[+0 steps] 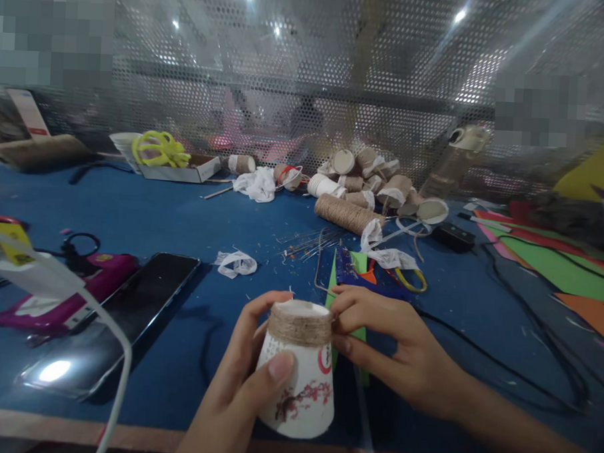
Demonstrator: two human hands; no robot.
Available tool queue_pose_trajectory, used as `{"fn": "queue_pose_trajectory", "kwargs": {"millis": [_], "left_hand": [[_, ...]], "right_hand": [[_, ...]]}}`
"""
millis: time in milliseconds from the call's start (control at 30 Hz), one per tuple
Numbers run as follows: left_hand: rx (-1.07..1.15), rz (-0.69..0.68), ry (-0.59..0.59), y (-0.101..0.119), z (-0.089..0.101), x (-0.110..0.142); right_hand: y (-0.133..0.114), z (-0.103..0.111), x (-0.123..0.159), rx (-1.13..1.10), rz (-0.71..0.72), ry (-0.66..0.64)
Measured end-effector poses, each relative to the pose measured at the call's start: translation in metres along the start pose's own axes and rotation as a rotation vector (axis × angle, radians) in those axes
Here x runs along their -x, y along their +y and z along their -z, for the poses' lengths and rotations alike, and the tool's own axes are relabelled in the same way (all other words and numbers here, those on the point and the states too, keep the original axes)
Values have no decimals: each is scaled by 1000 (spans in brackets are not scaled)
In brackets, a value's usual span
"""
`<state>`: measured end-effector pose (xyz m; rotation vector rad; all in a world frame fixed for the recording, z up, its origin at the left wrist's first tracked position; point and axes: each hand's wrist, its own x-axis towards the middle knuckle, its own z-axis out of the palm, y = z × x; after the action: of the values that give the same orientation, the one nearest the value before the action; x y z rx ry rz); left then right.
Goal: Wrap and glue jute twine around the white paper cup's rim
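Observation:
A white paper cup (305, 393) printed with pink blossoms is upside down near the table's front edge, its narrow end up. Brown jute twine (302, 325) wraps its upper part in a band. My left hand (250, 364) grips the cup from the left, thumb across its front. At the band's right side, my right hand (391, 344) pinches the twine between thumb and fingers. From there the strand runs back to a twine roll (349, 214). Behind my right hand lie a blue glue gun (360, 272) and a green paper strip (334, 271).
Several twine-wrapped cups (396, 190) are heaped at the back by a clear bottle (455, 160). Left are a phone (164, 287), a magenta device (109, 278) and a white cable (121, 339). Colored paper (565, 258) and a black cord (523, 316) lie right. A perforated metal panel (288, 86) stands behind.

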<state>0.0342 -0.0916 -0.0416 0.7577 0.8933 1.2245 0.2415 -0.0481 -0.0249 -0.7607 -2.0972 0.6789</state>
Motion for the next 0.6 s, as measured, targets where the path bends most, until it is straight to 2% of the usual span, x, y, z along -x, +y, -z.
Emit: {"fn": "queue_pose_trajectory", "kwargs": {"millis": [167, 433, 600], "left_hand": [[0, 3, -3, -2, -1, 1], [-176, -3, 129, -1, -9, 8], [-154, 31, 109, 1, -8, 6]], "right_hand": [[-1, -1, 0, 5, -5, 12], [0, 0, 2, 15, 25, -11], [-2, 0, 1, -27, 11, -29]]}}
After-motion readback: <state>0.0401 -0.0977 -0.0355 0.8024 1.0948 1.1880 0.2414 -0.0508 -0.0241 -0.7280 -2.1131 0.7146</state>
